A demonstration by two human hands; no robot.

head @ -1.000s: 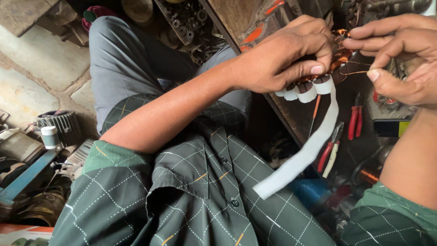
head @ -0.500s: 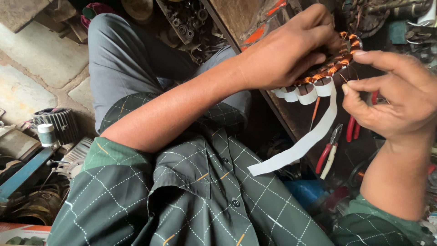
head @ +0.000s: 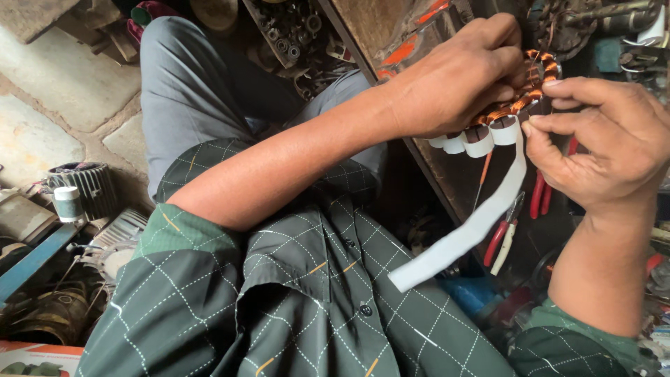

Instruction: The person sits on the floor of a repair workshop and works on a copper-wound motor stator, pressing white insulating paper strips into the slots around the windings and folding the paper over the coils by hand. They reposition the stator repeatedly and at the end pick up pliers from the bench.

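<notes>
The left hand [head: 453,84] is closed around a round motor part with shiny copper wire coils [head: 527,98], holding it up over the dark bench [head: 447,174]. Its grip is clamped on the top and side of the part. The right hand [head: 607,150] comes in from the other side. Its thumb and finger are pressed together on the edge of the part, where a long white paper strip [head: 474,223] starts.

The strip hangs down loose from the part and ends near the green checked shirt [head: 300,300]. Small white paper pieces [head: 478,143] already sit along the bottom edge of the coils; I can count about 4. The rest of the ring shows bare copper, so it looks like only a part of the ring has paper on it, and much of the strip is unused. How much of the far side is covered is hidden by the left hand.

Red-handled pliers [head: 502,241] lie on the bench below. On the floor at the left sits a grey ribbed motor case [head: 87,188].
</notes>
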